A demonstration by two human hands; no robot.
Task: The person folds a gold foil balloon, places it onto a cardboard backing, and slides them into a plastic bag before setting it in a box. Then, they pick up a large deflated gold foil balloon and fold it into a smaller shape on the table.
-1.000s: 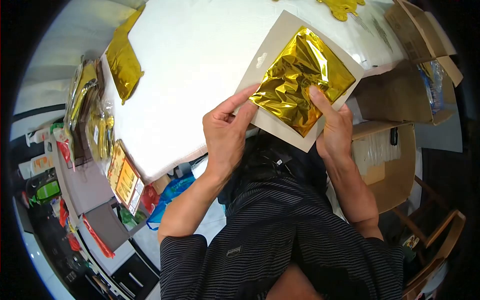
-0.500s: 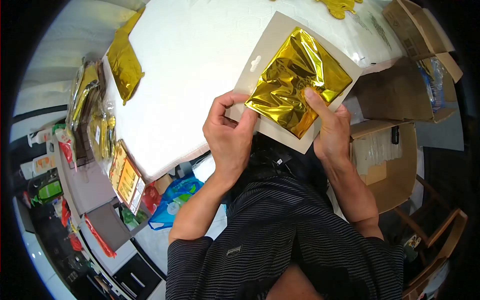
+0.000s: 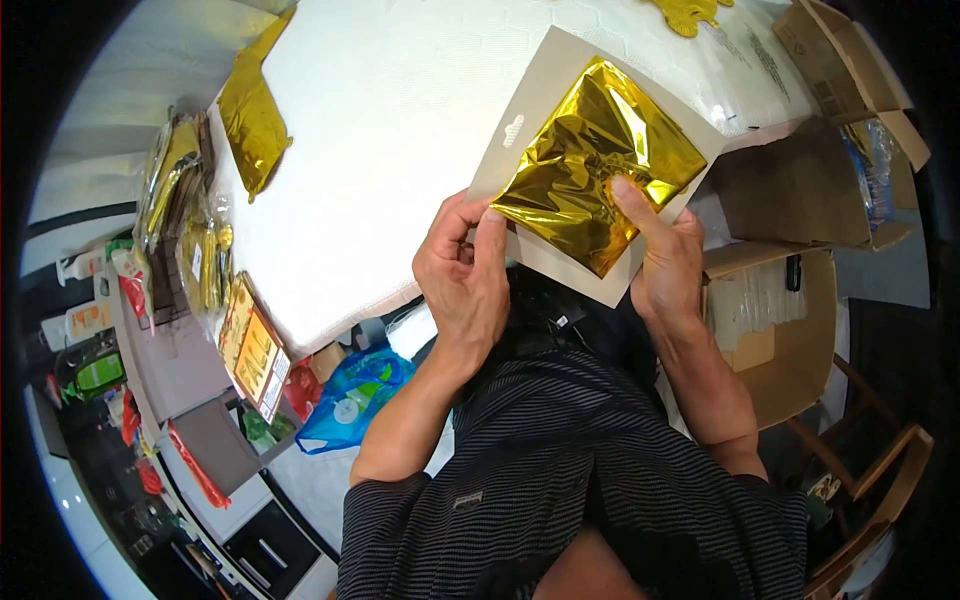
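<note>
A crumpled square of gold foil [image 3: 592, 160] lies on a beige card [image 3: 540, 90] with a hang slot, held over the near edge of a white table [image 3: 400, 120]. My left hand [image 3: 465, 270] pinches the card's lower left corner and the foil's tip between thumb and fingers. My right hand [image 3: 665, 255] grips the card's lower right edge, its thumb pressing down on the foil.
Another gold foil piece [image 3: 250, 115] lies at the table's left edge, beside packaged gold items [image 3: 190, 230]. An open cardboard box [image 3: 790, 330] stands to the right, a second box [image 3: 850, 70] above it. A blue bag [image 3: 350, 395] sits on the floor, a wooden chair [image 3: 880, 480] at lower right.
My left hand has curled from flat, spread fingers into a pinch on the card's corner. The card and foil have tilted slightly and shifted a little up and right.
</note>
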